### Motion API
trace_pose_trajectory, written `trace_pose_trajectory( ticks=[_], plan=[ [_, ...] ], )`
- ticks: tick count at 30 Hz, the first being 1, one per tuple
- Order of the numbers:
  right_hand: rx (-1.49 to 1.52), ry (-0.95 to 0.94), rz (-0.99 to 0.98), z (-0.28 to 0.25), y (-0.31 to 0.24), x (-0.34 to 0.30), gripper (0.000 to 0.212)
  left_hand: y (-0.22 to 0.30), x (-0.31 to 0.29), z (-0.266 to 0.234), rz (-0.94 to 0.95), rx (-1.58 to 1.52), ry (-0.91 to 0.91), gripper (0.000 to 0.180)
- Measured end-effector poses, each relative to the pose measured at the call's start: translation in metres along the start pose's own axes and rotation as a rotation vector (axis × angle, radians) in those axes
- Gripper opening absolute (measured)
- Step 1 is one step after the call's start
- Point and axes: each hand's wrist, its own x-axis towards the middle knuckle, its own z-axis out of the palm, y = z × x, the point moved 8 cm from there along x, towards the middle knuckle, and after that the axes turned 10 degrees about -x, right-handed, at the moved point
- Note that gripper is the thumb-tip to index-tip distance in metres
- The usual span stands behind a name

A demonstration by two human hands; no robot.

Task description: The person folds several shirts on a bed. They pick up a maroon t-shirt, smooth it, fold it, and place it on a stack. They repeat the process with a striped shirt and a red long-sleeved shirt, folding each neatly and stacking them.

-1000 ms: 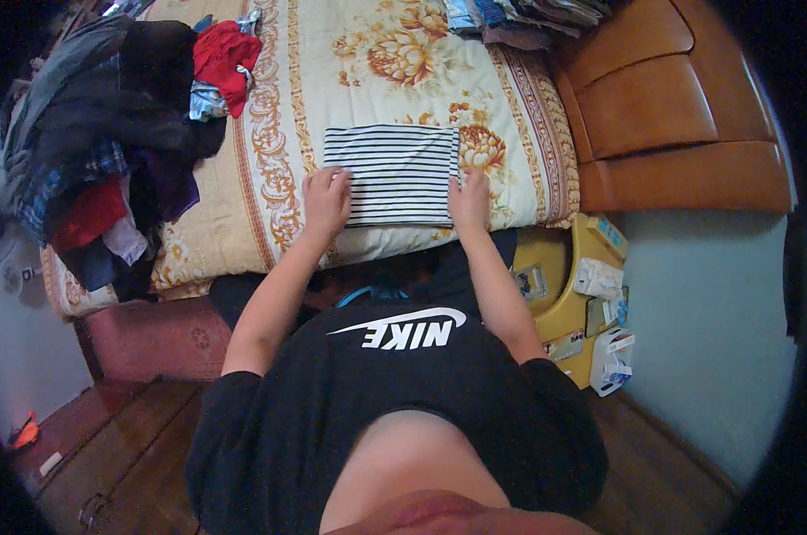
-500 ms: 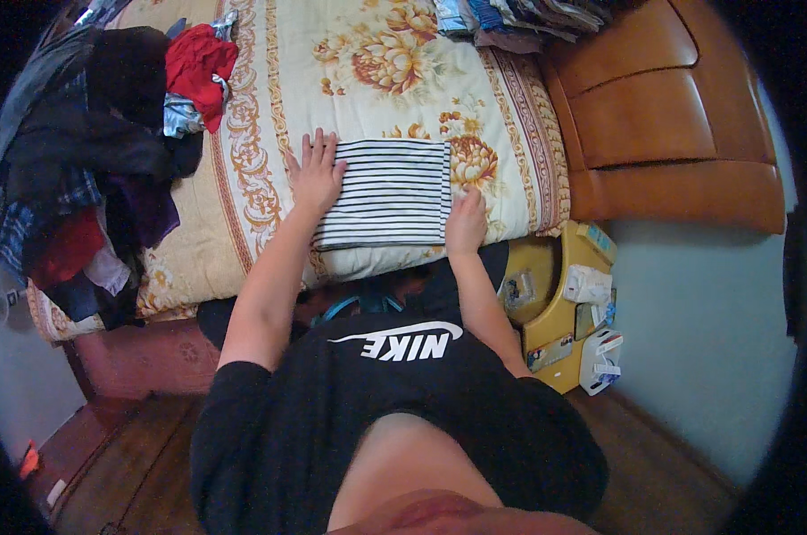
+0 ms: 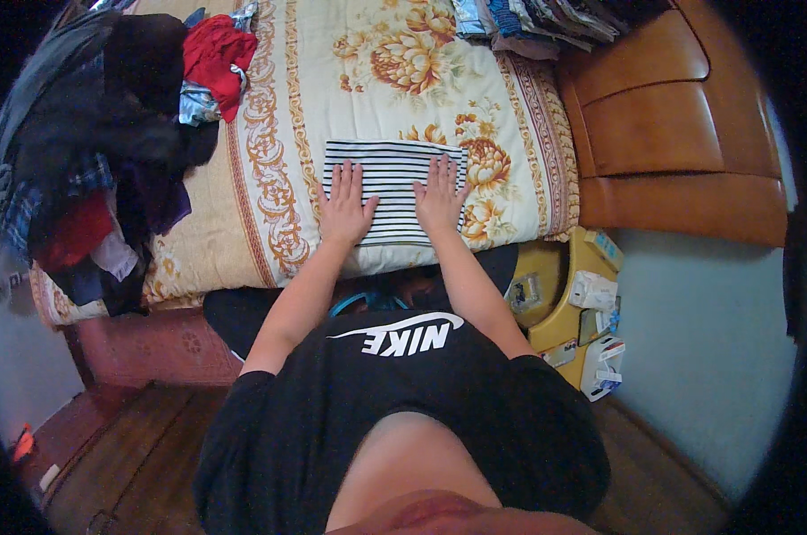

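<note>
Left hand (image 3: 345, 205) and right hand (image 3: 440, 198) cover the lower part of the folded striped garment (image 3: 394, 169) | stacked clothes (image 3: 546, 18) cut off by the top edge | small items on yellow stand (image 3: 571, 308) too small to identify

A big bed (image 3: 269, 214) with a flowery cream cover fills the middle. Its brown headboard (image 3: 680, 152) stands to the right. Below the bed lies a dark wood floor (image 3: 127, 464). Right of the bed, the wall (image 3: 698, 357) looks pale blue, maybe.
</note>
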Motion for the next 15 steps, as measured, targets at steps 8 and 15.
trace_pose_trajectory(
  ticks=[8,15],
  plan=[
    [0.095,-0.081,0.099,0.012,0.050,-0.023,0.061,-0.038,-0.036,-0.011,-0.137,-0.122,0.003,0.068],
    [0.049,-0.053,-0.012,-0.030,-0.001,-0.030,0.062,-0.013,-0.029,-0.030,-0.108,-0.052,0.126,0.060]
  ],
)
